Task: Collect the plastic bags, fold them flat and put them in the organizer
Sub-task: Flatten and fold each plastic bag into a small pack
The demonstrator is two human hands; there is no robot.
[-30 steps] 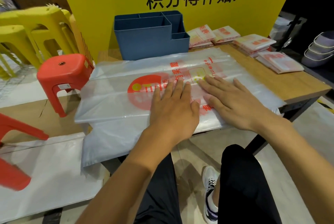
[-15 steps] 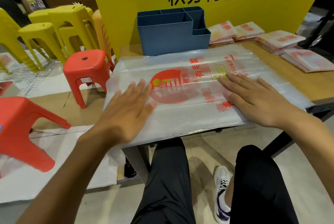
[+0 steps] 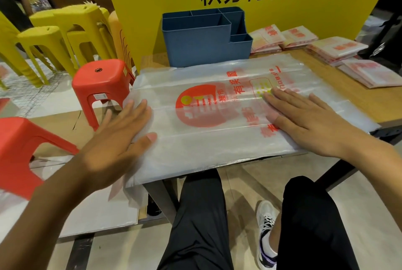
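Landmark: bag (image 3: 217, 121), spread flat on the bench (image 3: 356, 100), its left end past the bench edge.
Yellow stools (image 3: 65, 32): far left of the bag, stacked on the floor.
Red stool (image 3: 102, 80): just left of the bag, on the floor.
Left hand (image 3: 117, 139): fingers straight, flat on the bag's left end, gripping nothing.
Organizer (image 3: 195, 43): blue, directly behind the bag, its compartments look empty.
Right hand (image 3: 304, 119): fingers straight, pressing the bag's right half, gripping nothing.
Folded bags (image 3: 339, 48): right of the organizer, behind the bag, in small stacks on the bench.
Step, judged: flattening before the first fold.
Risk: the overhanging left end may slide off the bench if the left hand lifts, since the film is slick.
Risk: trapped air could leave creases, giving a bulky fold that fits the organizer poorly.
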